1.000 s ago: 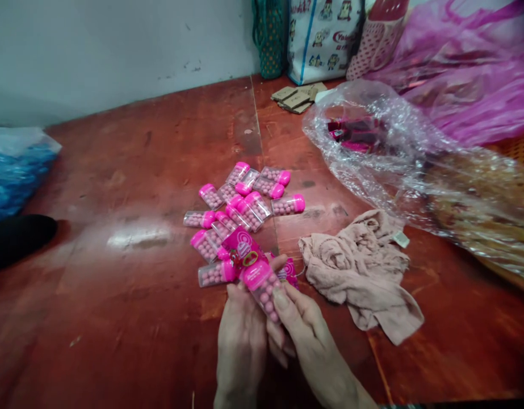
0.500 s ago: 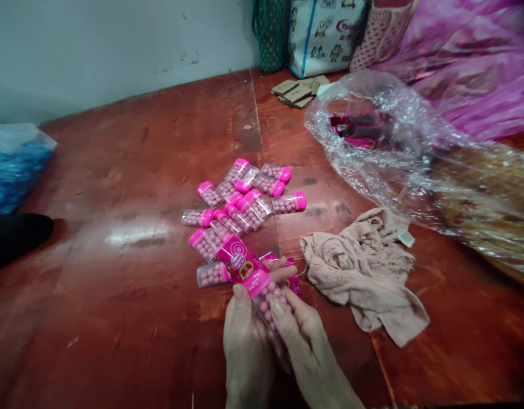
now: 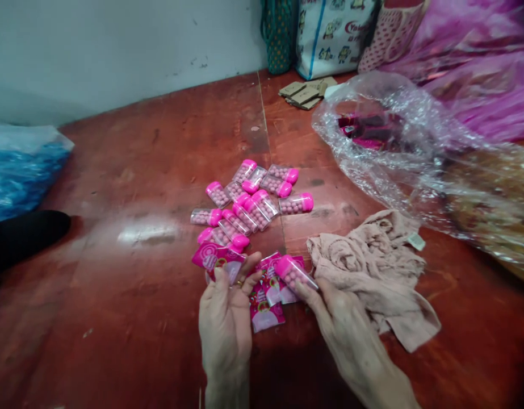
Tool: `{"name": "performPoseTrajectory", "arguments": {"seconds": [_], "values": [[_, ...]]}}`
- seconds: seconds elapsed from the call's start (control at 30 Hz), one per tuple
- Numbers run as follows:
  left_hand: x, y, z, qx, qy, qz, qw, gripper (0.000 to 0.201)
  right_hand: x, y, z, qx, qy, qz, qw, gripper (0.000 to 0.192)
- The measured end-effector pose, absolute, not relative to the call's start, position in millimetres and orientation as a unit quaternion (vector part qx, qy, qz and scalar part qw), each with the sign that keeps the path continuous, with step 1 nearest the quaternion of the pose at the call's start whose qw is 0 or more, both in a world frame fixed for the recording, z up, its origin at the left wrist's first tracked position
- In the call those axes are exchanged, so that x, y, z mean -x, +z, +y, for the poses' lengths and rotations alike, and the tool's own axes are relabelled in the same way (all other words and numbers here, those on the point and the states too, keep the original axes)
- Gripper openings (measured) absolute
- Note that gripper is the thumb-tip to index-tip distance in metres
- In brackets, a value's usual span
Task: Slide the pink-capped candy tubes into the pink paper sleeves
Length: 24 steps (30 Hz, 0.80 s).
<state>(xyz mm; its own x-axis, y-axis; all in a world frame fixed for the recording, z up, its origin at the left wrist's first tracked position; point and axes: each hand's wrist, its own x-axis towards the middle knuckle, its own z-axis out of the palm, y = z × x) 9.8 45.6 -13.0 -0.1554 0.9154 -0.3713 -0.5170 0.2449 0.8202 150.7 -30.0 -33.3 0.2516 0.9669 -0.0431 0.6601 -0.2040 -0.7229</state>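
My left hand (image 3: 225, 312) pinches a pink printed sleeve (image 3: 217, 258) between thumb and fingers, and a ring shows on one finger. In my right hand (image 3: 344, 318) is a clear tube (image 3: 294, 272) of pink balls with a bright pink cap, its cap end pointing up and left. Between the hands several flat pink printed sleeves (image 3: 265, 318) lie overlapping on the red surface. Just beyond my left hand lies a loose cluster of similar capped tubes (image 3: 244, 213), all on their sides.
A crumpled beige cloth (image 3: 368, 267) lies at the right, near my right hand. Behind it spreads a clear plastic bag (image 3: 351, 153) with dark pink packs inside. Cardboard pieces (image 3: 306, 94) and a printed bag (image 3: 330, 40) are at the back. A bag of blue items (image 3: 23, 176) sits left.
My hands have moved apart. The tube has gone right with my right hand, while my left hand keeps the pink sleeve to the left. Several flat sleeves are now more exposed.
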Motion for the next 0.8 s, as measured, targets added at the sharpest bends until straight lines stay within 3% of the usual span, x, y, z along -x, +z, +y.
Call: {"name": "performPoseTrajectory", "arguments": {"seconds": [0.13,0.3,0.43,0.63,0.8], "values": [[-21,-7,34,-0.194,0.553,0.474,0.657,0.027,-154,-12,-26,0.788,0.201,-0.497,0.303,0.034],[-38,-6,12,-0.194,0.507,0.511,0.667,0.027,-127,0,-13,0.685,0.353,-0.380,0.512,0.019],[-46,-11,-3,-0.173,0.486,0.565,0.644,0.023,-113,-6,-1,0.639,0.371,-0.321,0.593,0.004],[-37,-7,5,-0.234,0.550,0.519,0.611,0.026,-122,-11,-1,0.626,0.406,-0.317,0.586,0.014],[-23,-2,19,-0.383,0.590,0.548,0.452,0.029,-127,-7,-2,0.632,0.396,-0.375,0.551,0.017]]}}
